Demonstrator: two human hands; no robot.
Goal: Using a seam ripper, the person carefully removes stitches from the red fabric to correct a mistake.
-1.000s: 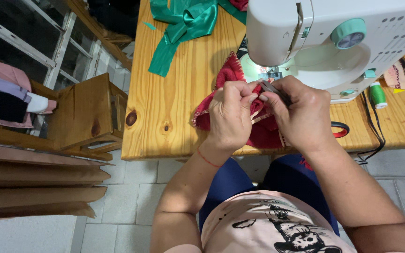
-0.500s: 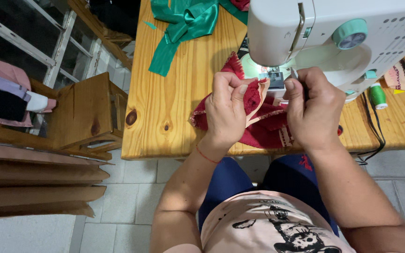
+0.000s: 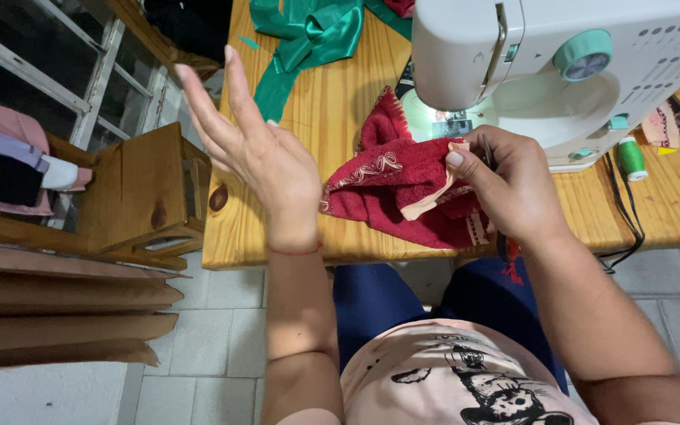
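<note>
Two hands | left point(image 3: 265, 161) open, lifted clear | right point(image 3: 513, 185) pinching red cloth point(image 3: 403, 189) at table edge point(image 3: 230, 256)

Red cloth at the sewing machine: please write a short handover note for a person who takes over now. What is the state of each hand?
Left hand: open, raised above the table edge, holding nothing.
Right hand: fingers pinch the red cloth with its beige lining, just in front of the needle area.
Red cloth: bunched on the wooden table, partly under the white sewing machine, whose lamp is on.
Green fabric lies at the far side; a green thread spool stands right of the machine.
Done or left: the stitching cannot be seen.
</note>
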